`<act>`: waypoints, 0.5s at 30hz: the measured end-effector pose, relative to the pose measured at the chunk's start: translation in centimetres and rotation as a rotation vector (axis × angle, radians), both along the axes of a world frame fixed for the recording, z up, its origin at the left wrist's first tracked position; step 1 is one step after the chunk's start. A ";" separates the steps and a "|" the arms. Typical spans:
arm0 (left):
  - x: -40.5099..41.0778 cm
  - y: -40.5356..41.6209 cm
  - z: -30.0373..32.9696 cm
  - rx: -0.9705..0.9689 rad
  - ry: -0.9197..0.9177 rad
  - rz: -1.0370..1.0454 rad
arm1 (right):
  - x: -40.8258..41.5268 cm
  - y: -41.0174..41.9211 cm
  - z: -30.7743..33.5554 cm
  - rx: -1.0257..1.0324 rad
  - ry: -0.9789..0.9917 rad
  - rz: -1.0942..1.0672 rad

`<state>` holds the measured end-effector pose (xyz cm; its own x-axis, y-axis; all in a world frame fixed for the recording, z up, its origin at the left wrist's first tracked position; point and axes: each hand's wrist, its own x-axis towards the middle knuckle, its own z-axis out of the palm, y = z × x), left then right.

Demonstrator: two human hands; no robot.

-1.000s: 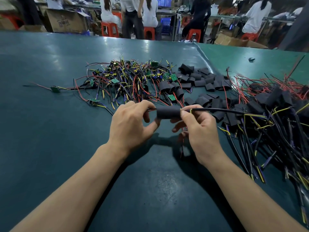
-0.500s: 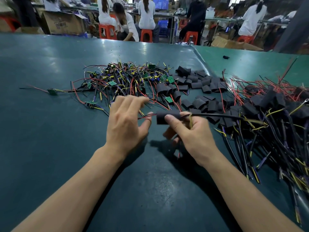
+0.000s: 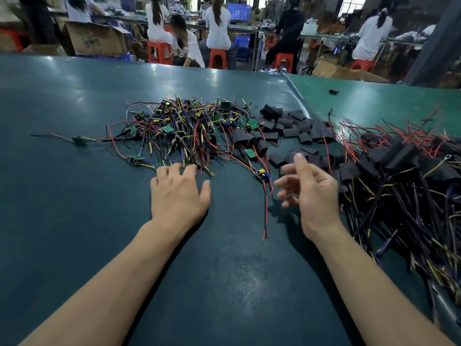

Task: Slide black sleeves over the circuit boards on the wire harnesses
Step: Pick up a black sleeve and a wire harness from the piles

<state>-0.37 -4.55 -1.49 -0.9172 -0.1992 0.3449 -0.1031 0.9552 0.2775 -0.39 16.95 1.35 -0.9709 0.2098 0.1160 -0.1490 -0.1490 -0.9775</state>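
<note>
Currently both hands are open and hold nothing: left hand [image 3: 178,193] hovers at the near edge of the unsleeved harness pile [image 3: 184,133], right hand [image 3: 308,188] right of it, beside the loose black sleeves [image 3: 287,126]. Harnesses look light, limp and tangle-prone, so best pinched at the rigid green board; sleeves soft, flattened. Smooth green bench mat [image 3: 62,196]; busy workshop behind.
</note>
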 end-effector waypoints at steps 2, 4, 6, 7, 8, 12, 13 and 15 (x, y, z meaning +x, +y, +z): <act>0.0 0.1 0.0 -0.025 0.000 -0.009 | 0.0 -0.2 -0.6 0.121 0.004 0.018; -0.1 -0.2 0.3 0.023 0.017 0.061 | 0.1 -0.5 -1.0 0.220 0.030 0.038; -0.1 -0.8 0.5 0.039 0.031 0.158 | 0.1 -0.7 -1.2 0.281 0.041 0.051; -0.2 -1.1 0.6 0.043 0.025 0.180 | 0.1 -0.7 -1.3 0.294 0.041 0.052; -0.2 -1.3 0.7 0.057 0.016 0.189 | 0.0 -0.7 -1.3 0.298 0.041 0.050; -0.1 -1.8 0.9 0.066 -0.075 0.325 | 0.0 -0.6 -1.3 0.296 0.054 0.043; 0.0 -1.9 1.0 0.052 -0.105 0.342 | 0.0 -0.6 -1.4 0.304 0.058 0.045; 0.0 -1.9 0.9 0.059 -0.105 0.314 | -0.1 -0.7 -1.5 0.319 0.066 0.050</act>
<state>-0.37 -6.48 -0.57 -0.8377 -0.4946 0.2315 -0.4208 0.8549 0.3035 -0.46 16.28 -0.10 -0.9672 0.1053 0.2313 -0.2139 0.1544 -0.9646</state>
